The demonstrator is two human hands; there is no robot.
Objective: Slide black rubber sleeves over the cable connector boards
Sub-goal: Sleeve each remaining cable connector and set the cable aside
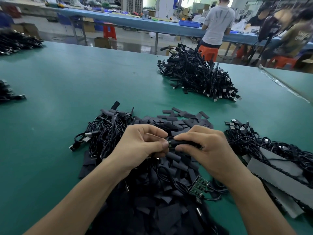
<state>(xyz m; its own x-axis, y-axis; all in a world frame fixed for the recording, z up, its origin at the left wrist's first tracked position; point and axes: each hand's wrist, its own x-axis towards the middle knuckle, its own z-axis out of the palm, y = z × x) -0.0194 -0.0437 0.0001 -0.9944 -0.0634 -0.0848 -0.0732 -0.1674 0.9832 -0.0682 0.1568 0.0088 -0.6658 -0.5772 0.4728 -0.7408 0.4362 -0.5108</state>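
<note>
While right hand (209, 145) grips sleeve (184, 142), left hand (140, 145) pinches board (169, 144)

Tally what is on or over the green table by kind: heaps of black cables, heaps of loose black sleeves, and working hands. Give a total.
Cable heaps: 5
Sleeve heap: 1
Hands: 2, left hand pinching a connector board, right hand pinching a sleeve
Total: 8

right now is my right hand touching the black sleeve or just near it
Touching. The head view shows the right hand pinching the black sleeve between thumb and forefinger, with no gap visible.
</note>
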